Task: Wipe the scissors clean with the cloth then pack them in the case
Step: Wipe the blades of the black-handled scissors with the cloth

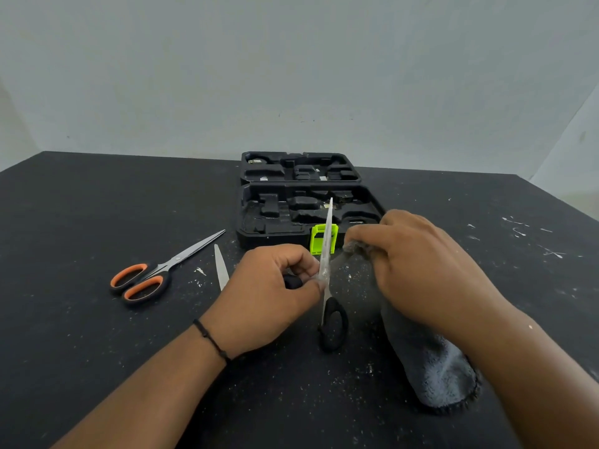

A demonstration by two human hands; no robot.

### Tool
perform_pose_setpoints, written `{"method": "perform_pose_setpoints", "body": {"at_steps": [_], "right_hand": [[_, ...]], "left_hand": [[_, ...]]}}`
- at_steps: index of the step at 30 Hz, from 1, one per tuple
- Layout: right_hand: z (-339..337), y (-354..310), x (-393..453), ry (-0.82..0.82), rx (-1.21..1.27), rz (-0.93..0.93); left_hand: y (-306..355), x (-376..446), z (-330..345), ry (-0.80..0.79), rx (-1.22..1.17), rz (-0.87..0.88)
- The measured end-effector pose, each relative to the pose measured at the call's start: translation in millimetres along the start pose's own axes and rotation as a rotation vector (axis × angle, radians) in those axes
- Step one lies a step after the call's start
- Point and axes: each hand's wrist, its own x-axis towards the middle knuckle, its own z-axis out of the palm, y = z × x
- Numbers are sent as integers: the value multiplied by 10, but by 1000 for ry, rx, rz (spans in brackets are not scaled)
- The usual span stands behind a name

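At the middle of the table, your left hand (pixel 272 293) curls round the black scissors (pixel 327 254), gripping near the pivot with the blades splayed — one blade stands up toward the case, the other pokes out left of your knuckles, and one black loop hangs below. Your right hand (pixel 418 267) bunches the cloth (pixel 431 367), fingers pinching a fold just beside the upright blade; the rest trails back to the table under your wrist.

The wiping looks to be in hand: the steel near the pivot shows pale smears. Next, I'd judge, you need to run the fold along that blade, away from the edge.

The cloth is grey and fleecy with a dark stitched hem. The case (pixel 311 205) lies open beyond, hard black plastic moulded into pockets, with a lime latch (pixel 319 243). A second pair with orange-lined handles (pixel 152 273) rests well left — untouched. The black table (pixel 97 319) is speckled with white flecks.
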Motion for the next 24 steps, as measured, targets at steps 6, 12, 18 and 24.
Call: {"method": "perform_pose_setpoints", "body": {"at_steps": [6,12,18,24], "right_hand": [[-65,204,87,-23,-87,116],[55,262,6,310,254,1],[364,88,-173,338,457,-202],[446,79,-181,349,384,-209]], "left_hand": [[23,-5,-38,-51,-17,-12],[79,20,-66,-14,-395,-293],[118,21,-35,-100,-654,-429],[107,4,-33,-120,-705,-450]]}}
